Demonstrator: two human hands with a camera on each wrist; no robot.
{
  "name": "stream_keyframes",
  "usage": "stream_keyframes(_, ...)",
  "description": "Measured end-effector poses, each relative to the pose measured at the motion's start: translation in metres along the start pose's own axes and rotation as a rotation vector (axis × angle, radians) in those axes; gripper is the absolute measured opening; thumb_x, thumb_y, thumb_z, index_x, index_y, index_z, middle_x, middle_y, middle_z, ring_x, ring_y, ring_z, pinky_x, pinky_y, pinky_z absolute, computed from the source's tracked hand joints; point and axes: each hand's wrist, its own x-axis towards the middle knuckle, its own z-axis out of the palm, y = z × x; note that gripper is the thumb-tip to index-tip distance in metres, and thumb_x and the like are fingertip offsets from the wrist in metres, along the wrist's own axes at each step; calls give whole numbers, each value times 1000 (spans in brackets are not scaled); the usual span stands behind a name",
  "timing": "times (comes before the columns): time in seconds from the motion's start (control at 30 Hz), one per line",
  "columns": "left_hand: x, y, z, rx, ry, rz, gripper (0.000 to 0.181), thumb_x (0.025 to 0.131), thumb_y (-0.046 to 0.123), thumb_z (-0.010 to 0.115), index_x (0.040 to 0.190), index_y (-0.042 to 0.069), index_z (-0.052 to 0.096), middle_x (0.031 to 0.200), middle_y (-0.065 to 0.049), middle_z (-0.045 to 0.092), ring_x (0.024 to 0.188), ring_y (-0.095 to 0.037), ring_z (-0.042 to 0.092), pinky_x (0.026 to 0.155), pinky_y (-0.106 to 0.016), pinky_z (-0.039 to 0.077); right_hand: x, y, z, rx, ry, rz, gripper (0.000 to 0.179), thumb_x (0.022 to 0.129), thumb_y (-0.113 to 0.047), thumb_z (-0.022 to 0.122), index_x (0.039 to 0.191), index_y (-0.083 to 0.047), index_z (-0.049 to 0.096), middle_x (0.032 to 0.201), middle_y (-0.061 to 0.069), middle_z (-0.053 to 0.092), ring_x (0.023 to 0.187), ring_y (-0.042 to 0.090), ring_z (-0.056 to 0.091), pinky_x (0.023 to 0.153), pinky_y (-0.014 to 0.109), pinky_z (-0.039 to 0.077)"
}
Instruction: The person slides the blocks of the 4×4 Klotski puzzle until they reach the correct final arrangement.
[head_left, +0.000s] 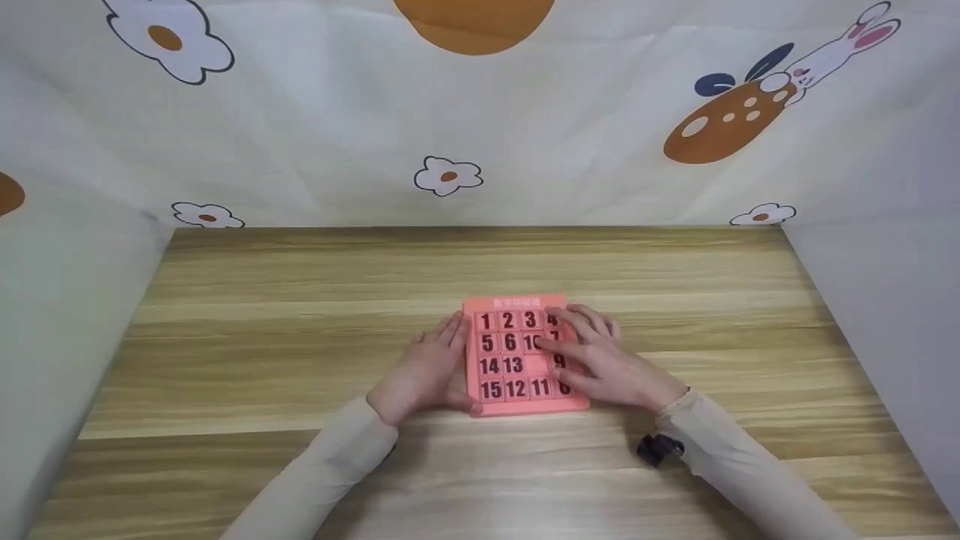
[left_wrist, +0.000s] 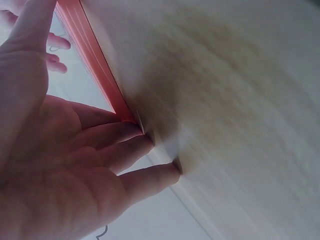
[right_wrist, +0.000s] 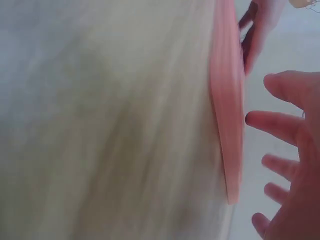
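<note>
A pink sliding number puzzle [head_left: 525, 409] lies flat on the wooden table, its rows of tiles bearing black numbers. The gap among the tiles [head_left: 536, 365] is in the third row, right of the 13. Along the puzzle's left side, my left hand [head_left: 424, 371] rests with fairly straight fingers, its thumb at the lower left corner. In the left wrist view, fingertips [left_wrist: 167, 172] meet the tabletop beside the pink edge [left_wrist: 95, 65]. My right hand [head_left: 611, 364] spreads over the right-hand columns, one fingertip at the 10 tile, partly covering the 4, 7 and 9.
The wooden table [head_left: 300, 277] extends around the puzzle. A pale cloth backdrop [head_left: 315, 120] with flowers and a rabbit stands behind, with pale side walls [head_left: 870, 285]. A small black object [head_left: 660, 449] sits by the right cuff.
</note>
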Motion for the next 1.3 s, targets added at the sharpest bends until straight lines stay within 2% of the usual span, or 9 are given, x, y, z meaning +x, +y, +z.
stream_keyframes(0.13, 0, 0, 1, -11, 1, 2, 130, 62, 58, 81, 153, -3, 10, 158, -19, 7, 144, -35, 11, 113, -56, 16, -1, 0, -2, 72, 11, -53, 28, 89, -24, 66, 115, -15, 72, 150, 15, 35, 136, 44, 22, 106, 65, 13)
stream_keyframes(0.2, 0, -1, 1, -8, 0, 2, 130, 63, 58, 80, 153, -3, 9, 158, -19, 7, 144, -35, 10, 113, -55, 16, -2, 1, -4, 80, 25, -49, 25, 89, -22, 66, 111, -15, 73, 149, 15, 37, 136, 43, 24, 106, 65, 14)
stream_keyframes(0.37, 1, 0, 0, 6, 8, 7, 129, 63, 59, 80, 153, -3, 10, 158, -19, 7, 144, -35, 11, 113, -55, 17, -2, 4, -8, 7, 117, 110, 20, 88, -18, 67, 105, -10, 74, 142, 15, 45, 134, 39, 28, 106, 60, 18)
stream_keyframes(0.43, 0, 0, 0, 7, 13, 11, 130, 63, 59, 81, 152, -3, 11, 158, -20, 8, 144, -35, 12, 113, -56, 18, -2, 5, -9, -13, 130, 160, 18, 88, -18, 68, 103, -9, 73, 140, 15, 46, 133, 37, 29, 106, 58, 19)
stream_keyframes(0.5, 0, 0, 0, 4, 16, 13, 130, 62, 58, 81, 152, -4, 11, 158, -20, 8, 144, -36, 12, 113, -56, 18, -1, 5, -9, -19, 104, 162, 21, 88, -19, 68, 106, -9, 73, 140, 16, 45, 133, 37, 28, 106, 58, 20)
stream_keyframes(0.63, -1, 0, 0, 1, 16, 14, 130, 62, 58, 81, 152, -4, 12, 158, -20, 9, 144, -36, 12, 113, -56, 17, 1, 2, -7, 12, 4, 104, 36, 91, -28, 65, 123, -12, 67, 147, 17, 36, 136, 36, 25, 105, 57, 22)
stream_keyframes(0.73, -1, 0, 0, 5, 14, 14, 130, 62, 59, 80, 152, -4, 11, 158, -20, 9, 144, -35, 11, 113, -56, 18, 1, -1, -6, 31, -34, 75, 43, 92, -32, 64, 131, -15, 62, 150, 16, 31, 137, 34, 24, 104, 57, 22)
stream_keyframes(0.93, 1, 0, 0, 3, -6, -2, 130, 62, 60, 80, 153, -2, 10, 159, -19, 7, 144, -35, 10, 113, -55, 17, -1, 0, -5, 28, -58, 77, 48, 92, -32, 64, 137, -15, 57, 152, 18, 27, 138, 37, 21, 107, 60, 17)
stream_keyframes(1.3, -1, 0, -2, 8, -6, 13, 130, 63, 59, 81, 153, -3, 10, 158, -20, 6, 144, -35, 10, 114, -53, 17, -7, 4, -3, 38, -62, 65, 51, 92, -27, 63, 141, -17, 52, 153, 19, 26, 138, 36, 23, 106, 65, 17)
